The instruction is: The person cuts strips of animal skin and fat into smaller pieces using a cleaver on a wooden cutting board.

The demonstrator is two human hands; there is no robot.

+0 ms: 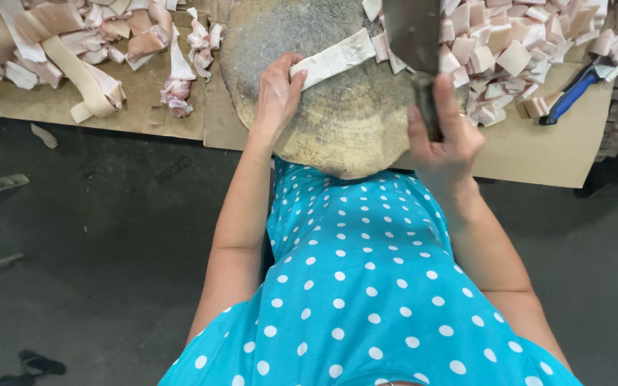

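Note:
A round wooden chopping block (323, 107) lies on cardboard in front of me. My left hand (277, 89) presses down the near end of a pale strip of fatty meat (337, 57) that lies across the block. My right hand (445, 136) grips the dark handle of a broad cleaver (413, 32), held raised with the blade above the strip's far end. A heap of cut square pieces (516, 50) lies just right of the block.
Long uncut strips (73, 50) are piled on the cardboard (523, 154) at the left. A blue-handled knife (574, 93) rests at the right edge. Grey concrete floor lies below, with a dark sandal (37, 364) at the lower left.

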